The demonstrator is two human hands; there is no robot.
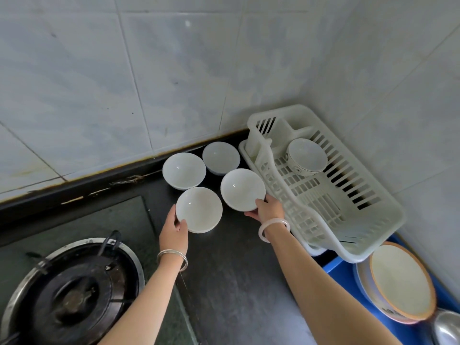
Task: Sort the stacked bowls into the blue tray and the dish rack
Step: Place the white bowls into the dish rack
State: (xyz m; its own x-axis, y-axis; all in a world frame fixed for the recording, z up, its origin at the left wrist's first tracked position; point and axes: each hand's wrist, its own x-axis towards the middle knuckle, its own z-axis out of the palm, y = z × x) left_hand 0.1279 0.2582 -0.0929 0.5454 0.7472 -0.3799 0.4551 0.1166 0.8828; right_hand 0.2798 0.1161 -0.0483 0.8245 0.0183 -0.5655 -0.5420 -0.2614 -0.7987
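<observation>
White bowls [184, 170] sit on the desk [236, 270]: left hand [174, 229] grips the near-left bowl [199, 209], right hand [267, 207] grips the near-right bowl [242, 189] beside the dish rack [388, 215]. Likely step: pickup. Next, lift clear toward dish rack or blue tray [333, 267].

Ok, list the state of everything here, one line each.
Left hand: grips front-left bowl at its rim.
Right hand: grips front-right bowl at its rim.
Back-left bowl: upright, empty, untouched.
Back-right bowl: upright, empty, untouched.
Dish rack: holds one patterned bowl, tilted.
Blue tray: holds stacked dishes.
Burner: unlit.
</observation>
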